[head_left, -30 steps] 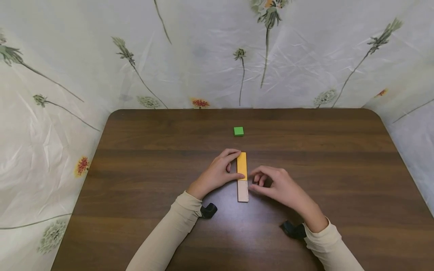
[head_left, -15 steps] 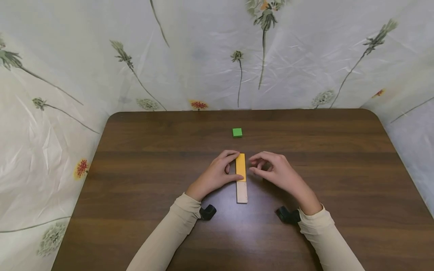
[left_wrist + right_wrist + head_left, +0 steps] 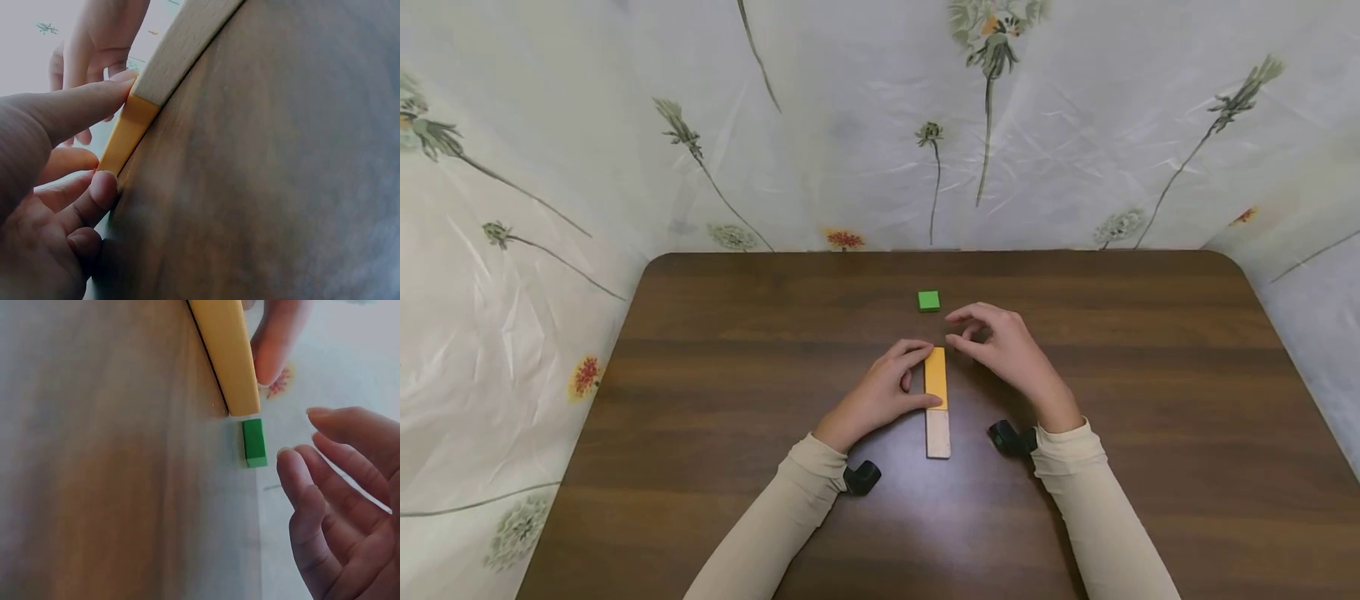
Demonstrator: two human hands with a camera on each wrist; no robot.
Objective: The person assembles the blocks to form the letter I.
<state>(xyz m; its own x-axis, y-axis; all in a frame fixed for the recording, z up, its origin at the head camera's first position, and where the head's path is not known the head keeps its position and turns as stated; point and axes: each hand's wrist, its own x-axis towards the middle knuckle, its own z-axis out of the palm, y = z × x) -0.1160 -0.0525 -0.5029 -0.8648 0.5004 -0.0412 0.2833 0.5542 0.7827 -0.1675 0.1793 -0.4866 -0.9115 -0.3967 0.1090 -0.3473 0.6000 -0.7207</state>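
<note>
My left hand (image 3: 880,387) holds a flat yellow block (image 3: 936,375), thumb on its near end and fingertips at its far end. A plain wooden block (image 3: 937,433) lies end to end with it, on the near side. In the left wrist view the yellow block (image 3: 129,128) and the wooden block (image 3: 178,53) meet in one straight line on the table. My right hand (image 3: 1003,346), its fingers loosely bent, hovers right of the yellow block's far end and holds nothing. Beyond the fingertips lies a small green square block (image 3: 928,301), apart from the others.
Everything lies on a dark brown wooden table (image 3: 737,317) with rounded far corners. A pale flowered cloth (image 3: 850,158) hangs behind it and at both sides. A small black camera (image 3: 862,477) is worn on the left wrist, another black camera (image 3: 1009,439) on the right.
My right hand has moved away from me, from beside the joint of the two blocks to near the green block. My left hand stays on the yellow block.
</note>
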